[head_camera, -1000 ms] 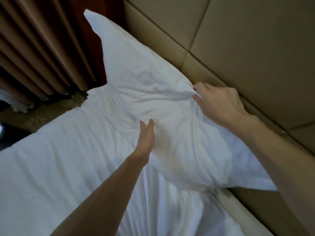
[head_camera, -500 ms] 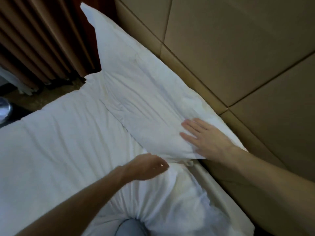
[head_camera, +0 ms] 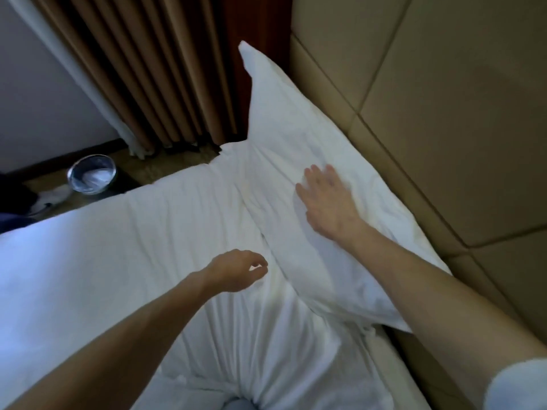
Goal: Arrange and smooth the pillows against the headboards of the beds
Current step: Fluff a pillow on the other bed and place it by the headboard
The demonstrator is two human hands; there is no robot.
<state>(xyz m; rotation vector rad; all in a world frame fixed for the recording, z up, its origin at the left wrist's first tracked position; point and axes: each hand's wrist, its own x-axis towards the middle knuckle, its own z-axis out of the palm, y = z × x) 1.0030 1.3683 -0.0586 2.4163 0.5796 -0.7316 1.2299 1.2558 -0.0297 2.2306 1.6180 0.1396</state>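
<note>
One white pillow (head_camera: 299, 149) lies along the right side of the bed (head_camera: 124, 247), its long edge against the tan padded headboard (head_camera: 444, 113) and its far corner sticking up in front of the brown curtain (head_camera: 154, 69). The right hand (head_camera: 328, 202) rests flat on the middle of the pillow, fingers spread apart, gripping nothing. The left hand (head_camera: 236, 270) sits just above the wrinkled white sheet, near the pillow's near-left edge, with fingers loosely curled and thumb close to fingertips; whether it pinches any cloth cannot be told. On the floor at far left stands one round metal bin (head_camera: 91, 177) with a white liner.
</note>
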